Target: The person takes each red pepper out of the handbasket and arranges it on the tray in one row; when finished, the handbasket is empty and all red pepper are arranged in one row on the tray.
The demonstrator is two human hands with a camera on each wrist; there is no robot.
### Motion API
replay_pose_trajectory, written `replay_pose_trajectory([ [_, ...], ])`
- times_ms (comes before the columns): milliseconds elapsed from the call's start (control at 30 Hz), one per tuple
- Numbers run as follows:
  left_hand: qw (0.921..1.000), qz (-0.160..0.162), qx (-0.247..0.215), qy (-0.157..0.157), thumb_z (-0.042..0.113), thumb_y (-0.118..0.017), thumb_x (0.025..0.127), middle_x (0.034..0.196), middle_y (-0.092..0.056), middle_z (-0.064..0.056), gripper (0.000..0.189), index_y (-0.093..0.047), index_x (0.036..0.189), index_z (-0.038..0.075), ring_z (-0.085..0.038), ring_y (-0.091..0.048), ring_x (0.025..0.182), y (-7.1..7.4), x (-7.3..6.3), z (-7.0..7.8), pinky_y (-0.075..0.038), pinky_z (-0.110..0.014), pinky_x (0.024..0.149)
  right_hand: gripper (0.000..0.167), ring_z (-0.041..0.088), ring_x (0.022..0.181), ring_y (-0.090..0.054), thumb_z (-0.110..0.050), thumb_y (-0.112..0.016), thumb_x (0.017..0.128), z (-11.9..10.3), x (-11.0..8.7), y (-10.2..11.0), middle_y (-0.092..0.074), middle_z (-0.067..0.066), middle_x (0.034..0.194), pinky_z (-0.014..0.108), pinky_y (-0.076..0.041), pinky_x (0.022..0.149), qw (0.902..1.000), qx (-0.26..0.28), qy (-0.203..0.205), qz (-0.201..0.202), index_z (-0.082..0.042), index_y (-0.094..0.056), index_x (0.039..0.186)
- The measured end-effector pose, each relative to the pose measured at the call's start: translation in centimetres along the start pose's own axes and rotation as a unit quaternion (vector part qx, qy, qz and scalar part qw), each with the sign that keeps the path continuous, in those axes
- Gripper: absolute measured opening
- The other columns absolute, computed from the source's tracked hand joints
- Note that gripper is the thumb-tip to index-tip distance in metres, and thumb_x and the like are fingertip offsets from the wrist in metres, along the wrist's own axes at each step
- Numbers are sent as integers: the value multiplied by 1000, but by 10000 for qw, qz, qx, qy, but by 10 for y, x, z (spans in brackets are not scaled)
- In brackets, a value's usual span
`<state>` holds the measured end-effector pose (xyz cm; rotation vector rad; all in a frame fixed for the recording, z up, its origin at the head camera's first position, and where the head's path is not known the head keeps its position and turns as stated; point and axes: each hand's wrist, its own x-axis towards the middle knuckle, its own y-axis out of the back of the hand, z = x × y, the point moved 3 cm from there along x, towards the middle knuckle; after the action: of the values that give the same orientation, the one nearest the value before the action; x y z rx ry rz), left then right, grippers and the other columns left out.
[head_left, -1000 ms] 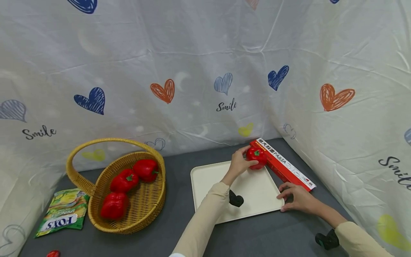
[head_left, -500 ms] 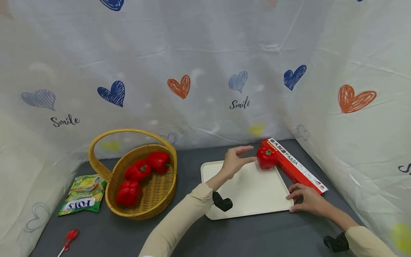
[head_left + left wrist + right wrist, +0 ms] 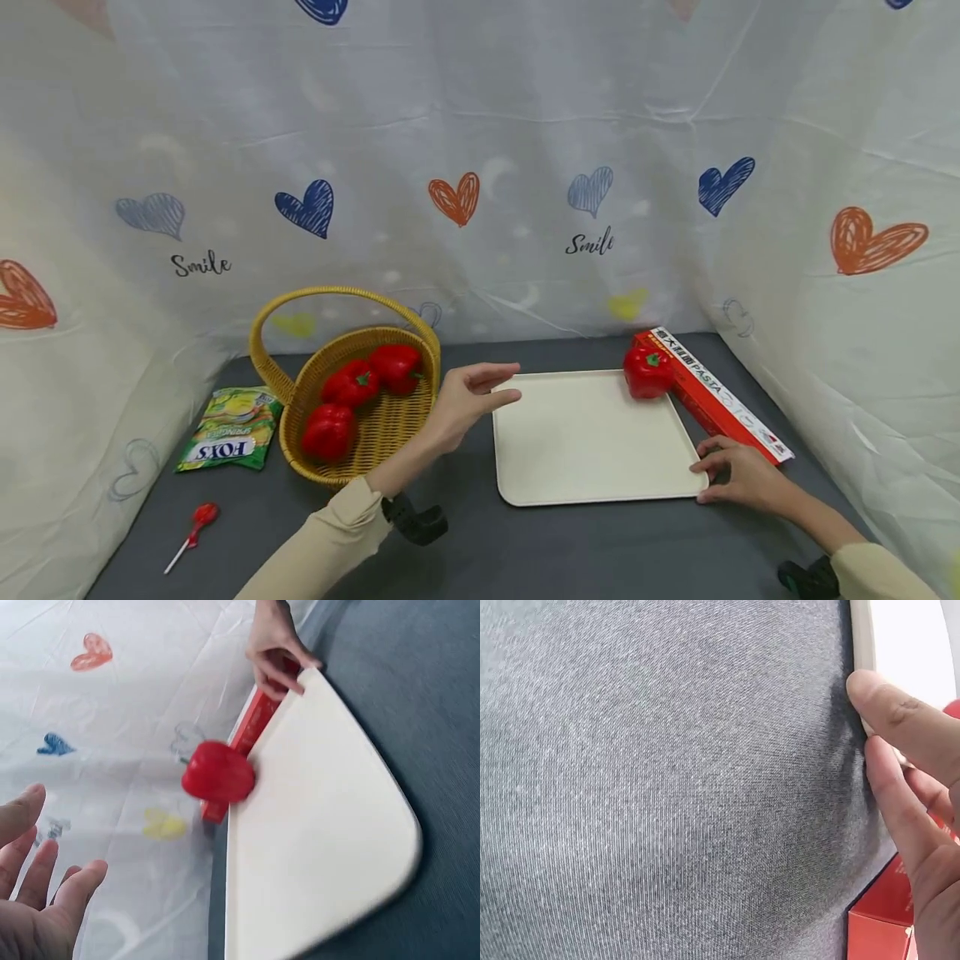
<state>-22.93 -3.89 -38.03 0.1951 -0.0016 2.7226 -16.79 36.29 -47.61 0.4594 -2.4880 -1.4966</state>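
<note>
The left hand (image 3: 461,404) hangs in the air between the wicker basket (image 3: 393,421) and the cream tray (image 3: 585,442), its fingers loosely bent and holding nothing. In the left wrist view the same hand (image 3: 45,907) has its fingers spread. At the tray's near right corner, the right hand (image 3: 738,477) pinches the edge between thumb and fingers; the right wrist view shows the thumb (image 3: 900,712) against one side of the corner. A red bell pepper (image 3: 647,372) sits on the tray's far right corner. Several more red bell peppers (image 3: 330,432) do not show; three lie in the basket.
A red and white pasta box (image 3: 720,400) lies along the tray's right side, close to the pepper. Left of the basket is a green Fox's candy bag (image 3: 232,429). A red lollipop (image 3: 202,517) lies nearer the front. A printed curtain (image 3: 495,275) hangs behind.
The left hand has let go of the bell pepper at the tray's far right corner and drawn back left toward the basket. The right hand stays at the tray corner. The head view has turned left.
</note>
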Motion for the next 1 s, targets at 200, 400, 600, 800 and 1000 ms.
replay_pose_trajectory([
  [200, 9994, 300, 129, 121, 5, -71, 86, 129, -57, -22, 41, -60, 125, -6, -31, -54, 121, 56, -35, 1, -50, -32, 93, 36, 1, 74, -49, -31, -89, 63, 0, -2, -1, -60, 10, 100, 21, -49, 61, 9999, -46, -115, 45, -8, -77, 88],
  [400, 9957, 791, 383, 298, 7, -70, 88, 123, -64, -6, 45, -57, 128, -7, -16, -59, 114, 119, -67, 4, -52, -30, 88, 37, 0, 75, -49, -32, -89, 63, 1, -1, -2, -61, 10, 101, 20, -49, 61, 9998, -5, -182, -10, -9, -77, 89],
  [600, 9893, 1013, 915, 511, 13, -69, 89, 122, -64, 4, 46, -56, 130, -5, -13, -58, 116, 179, -72, 4, -52, -28, 89, 37, -1, 72, -49, -31, -88, 64, 2, -2, 0, -60, 11, 101, 20, -49, 61, 9998, 64, -184, -56, -7, -77, 90],
  [800, 9772, 330, 1995, 648, 13, -69, 89, 140, -48, -21, 52, -52, 136, 0, -34, -45, 129, 210, -48, 1, -49, -40, 95, 37, -2, 72, -48, -30, -88, 64, 5, -3, 0, -60, 12, 102, 19, -48, 62, 9996, 126, -237, -128, -6, -77, 90],
  [1000, 9430, -745, 3109, 925, 4, -68, 88, 146, -39, -23, 60, -44, 142, -1, -42, -33, 135, 217, -24, 6, -37, -53, 103, 37, -2, 73, -48, -31, -88, 64, 4, 1, -4, -60, 11, 102, 20, -48, 62, 9997, 172, -109, -142, -6, -77, 90],
])
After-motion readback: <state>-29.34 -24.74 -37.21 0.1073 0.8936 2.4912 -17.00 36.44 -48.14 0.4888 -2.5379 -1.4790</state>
